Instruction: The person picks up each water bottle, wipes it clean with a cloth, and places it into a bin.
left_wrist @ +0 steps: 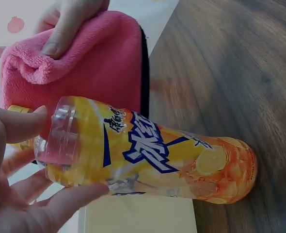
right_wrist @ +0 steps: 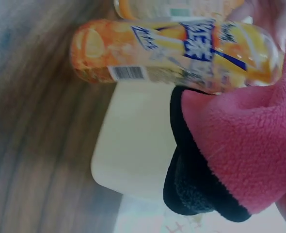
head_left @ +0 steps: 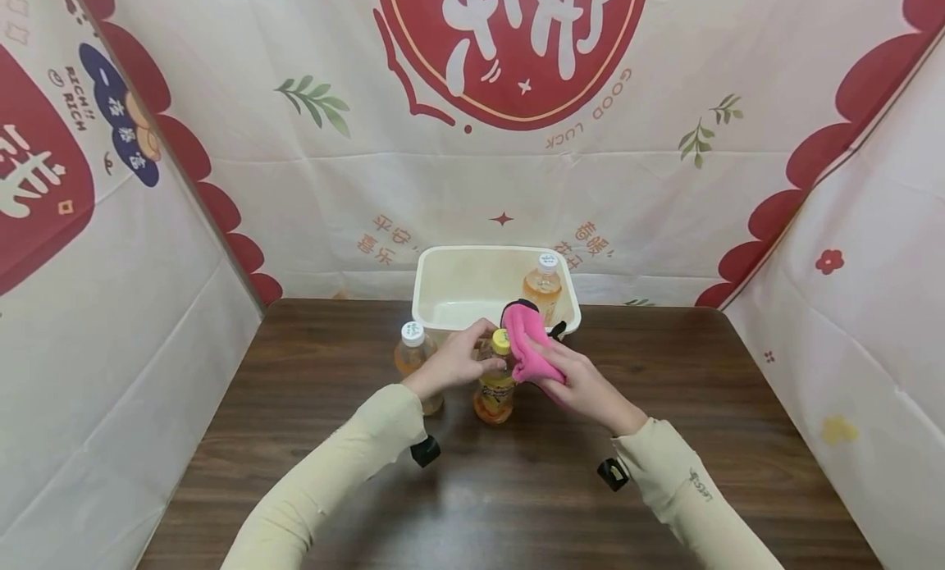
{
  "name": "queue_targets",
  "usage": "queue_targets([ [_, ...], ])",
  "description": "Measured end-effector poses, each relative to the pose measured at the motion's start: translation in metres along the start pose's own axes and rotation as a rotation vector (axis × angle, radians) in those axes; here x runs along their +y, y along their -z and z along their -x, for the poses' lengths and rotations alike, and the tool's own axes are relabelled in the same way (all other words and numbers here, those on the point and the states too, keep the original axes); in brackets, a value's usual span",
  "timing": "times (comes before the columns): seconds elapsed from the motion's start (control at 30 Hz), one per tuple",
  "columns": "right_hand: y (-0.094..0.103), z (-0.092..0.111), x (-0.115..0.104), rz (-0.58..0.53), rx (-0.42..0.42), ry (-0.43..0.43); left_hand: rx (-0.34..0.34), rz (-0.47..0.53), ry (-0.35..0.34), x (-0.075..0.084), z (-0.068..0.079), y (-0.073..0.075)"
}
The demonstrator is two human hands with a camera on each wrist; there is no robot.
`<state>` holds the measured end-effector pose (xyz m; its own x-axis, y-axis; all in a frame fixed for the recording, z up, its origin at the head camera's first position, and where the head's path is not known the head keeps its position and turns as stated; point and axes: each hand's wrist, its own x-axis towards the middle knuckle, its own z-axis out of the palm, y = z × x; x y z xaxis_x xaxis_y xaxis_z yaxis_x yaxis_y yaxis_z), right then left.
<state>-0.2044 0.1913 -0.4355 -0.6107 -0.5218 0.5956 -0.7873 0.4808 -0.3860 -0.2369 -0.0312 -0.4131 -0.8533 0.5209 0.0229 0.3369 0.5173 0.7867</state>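
Brown worktop spreads below the left hand, clamped round a yellow-capped bottle, and the right hand, gripping a pink cloth.

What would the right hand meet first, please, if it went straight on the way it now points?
Leading with the pink cloth, the right hand would probably meet the yellow-capped bottle first, near its top, though exact depth is unclear.

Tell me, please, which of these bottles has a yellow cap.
The middle bottle, in the left grip; the leftmost bottle and the bottle in the tub are white-capped.
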Motion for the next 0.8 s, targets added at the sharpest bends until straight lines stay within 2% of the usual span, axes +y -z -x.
queue_targets([
  [0.3,-0.025,0.013,0.008,-0.008,0.078,-0.062,0.008,0.036,-0.061,-0.007,-0.001,-0.006],
  [0.47,-0.048,0.034,0.018,-0.043,0.145,-0.104,0.009,0.054,-0.079,-0.009,0.0,-0.004],
  [0.57,-0.065,0.054,0.026,-0.032,0.069,-0.101,0.008,0.072,-0.072,-0.009,0.002,-0.003],
  [0.7,-0.084,0.08,0.034,0.095,-0.122,-0.085,0.0,0.085,-0.054,-0.01,0.002,-0.003],
  [0.8,-0.092,0.09,0.036,0.161,-0.195,-0.106,-0.015,0.098,-0.045,-0.011,0.001,-0.003],
])
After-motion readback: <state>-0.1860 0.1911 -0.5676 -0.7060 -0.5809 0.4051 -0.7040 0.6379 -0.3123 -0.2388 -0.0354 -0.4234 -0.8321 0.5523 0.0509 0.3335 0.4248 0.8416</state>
